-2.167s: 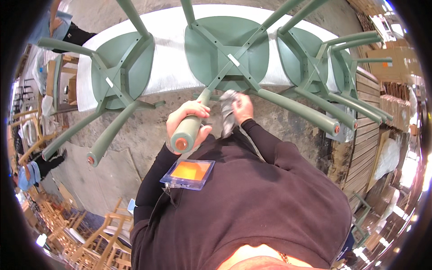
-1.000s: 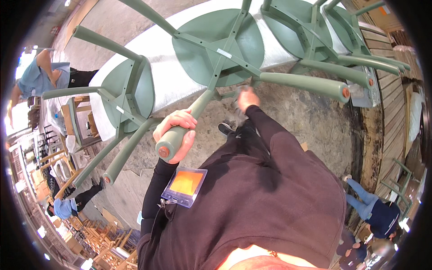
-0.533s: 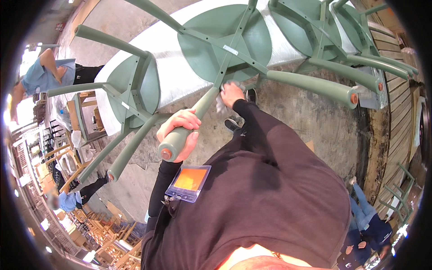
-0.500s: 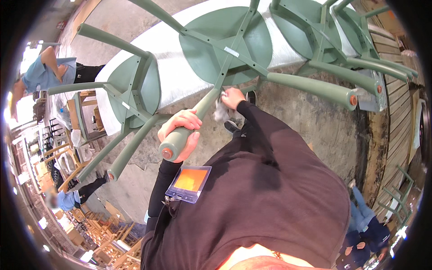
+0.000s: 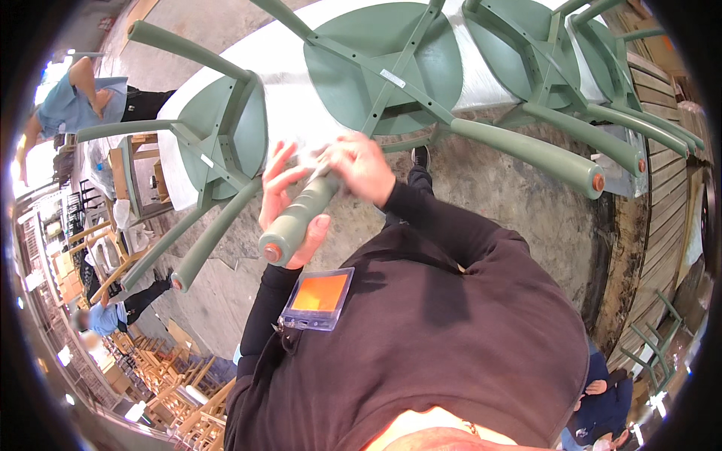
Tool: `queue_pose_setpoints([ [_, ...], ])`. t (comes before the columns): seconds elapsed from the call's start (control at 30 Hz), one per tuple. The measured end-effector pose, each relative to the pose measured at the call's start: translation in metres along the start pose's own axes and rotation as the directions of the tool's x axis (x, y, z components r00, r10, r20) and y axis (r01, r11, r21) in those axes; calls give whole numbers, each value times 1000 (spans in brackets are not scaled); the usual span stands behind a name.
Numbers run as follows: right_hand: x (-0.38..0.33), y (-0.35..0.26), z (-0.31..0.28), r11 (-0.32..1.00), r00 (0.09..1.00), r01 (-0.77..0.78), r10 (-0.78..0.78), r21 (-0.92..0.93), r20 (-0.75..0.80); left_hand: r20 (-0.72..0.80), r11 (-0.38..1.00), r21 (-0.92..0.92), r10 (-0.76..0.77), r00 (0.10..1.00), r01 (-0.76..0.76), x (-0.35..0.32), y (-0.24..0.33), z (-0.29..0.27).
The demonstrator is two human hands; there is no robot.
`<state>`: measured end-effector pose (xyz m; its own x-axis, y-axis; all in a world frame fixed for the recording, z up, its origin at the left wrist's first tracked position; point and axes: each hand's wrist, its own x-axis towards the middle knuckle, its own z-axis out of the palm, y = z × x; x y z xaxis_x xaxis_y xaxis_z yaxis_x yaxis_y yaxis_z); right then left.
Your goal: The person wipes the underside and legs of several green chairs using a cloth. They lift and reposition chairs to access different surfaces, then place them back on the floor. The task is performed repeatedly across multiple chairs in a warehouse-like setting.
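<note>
A green chair [image 5: 432, 68] lies upside down, its seat underside facing up and one chair leg [image 5: 298, 216] pointing toward me. My left hand [image 5: 282, 197] cradles this leg near its tip, thumb on one side and loosened, spread fingers on the other. The leg's end has a round orange-brown pad [image 5: 272, 252]. My right hand [image 5: 365, 169] is closed and blurred on the upper side of the leg, just beyond my left fingers. A whitish cloth [image 5: 320, 168], partly hidden and smeared by motion, shows between its fingers and the leg.
Other upturned green chairs stand left [image 5: 226, 143] and right [image 5: 519, 56] on a white-covered table [image 5: 286, 90]. Their legs stick out toward me. People [image 5: 83, 105] are at the left and lower right. Wooden chair frames [image 5: 162, 376] fill the lower left.
My right hand has come along the leg toward me with the cloth, from near the seat to beside my left hand. My left fingers have loosened and lifted. The leg has shifted slightly.
</note>
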<state>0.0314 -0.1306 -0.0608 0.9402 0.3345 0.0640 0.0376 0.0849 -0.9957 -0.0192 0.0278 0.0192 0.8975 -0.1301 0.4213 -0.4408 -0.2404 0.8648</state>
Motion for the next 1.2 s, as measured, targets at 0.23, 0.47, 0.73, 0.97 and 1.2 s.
queue_pose_setpoints([
  [0.23,-7,47,-17,981,994,77,-88,-180,-57,25,975,210,-76,997,69,0,8,-7],
  [0.47,7,21,-6,966,999,-28,20,-256,-34,-22,958,256,-129,991,131,-12,7,-11],
  [0.73,27,79,-52,731,991,-128,124,-670,-54,57,991,117,-71,996,64,5,5,3],
  [0.97,122,96,-130,481,896,-263,-199,-836,-396,97,989,-141,-38,995,52,8,-1,3],
  [1.2,205,148,-122,317,996,59,-81,-946,35,29,976,-171,-132,991,135,10,9,3],
])
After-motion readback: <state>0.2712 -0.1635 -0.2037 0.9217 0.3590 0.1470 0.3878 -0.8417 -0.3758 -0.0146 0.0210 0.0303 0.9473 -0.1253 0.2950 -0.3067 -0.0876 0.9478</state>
